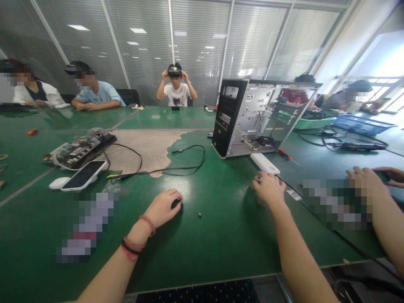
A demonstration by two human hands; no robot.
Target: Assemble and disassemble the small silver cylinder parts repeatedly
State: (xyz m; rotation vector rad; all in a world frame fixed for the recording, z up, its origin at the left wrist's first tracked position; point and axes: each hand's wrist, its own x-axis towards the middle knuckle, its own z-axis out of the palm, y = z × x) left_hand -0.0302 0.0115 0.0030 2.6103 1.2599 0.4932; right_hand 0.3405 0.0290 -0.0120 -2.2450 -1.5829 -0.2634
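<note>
The left hand [162, 208] curls over a small dark part [176, 204]. The right hand [269, 189] bunches just below a diagonal white power bank [265, 163]; neither hold is clear.

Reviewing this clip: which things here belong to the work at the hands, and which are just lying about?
At the hands:
left hand, over a small dark part
right hand, by a white power bank
loose black bit

Lying about:
computer case
screwdriver
phone
circuit board

Head-worn view — facing forward, tilted downward
</note>
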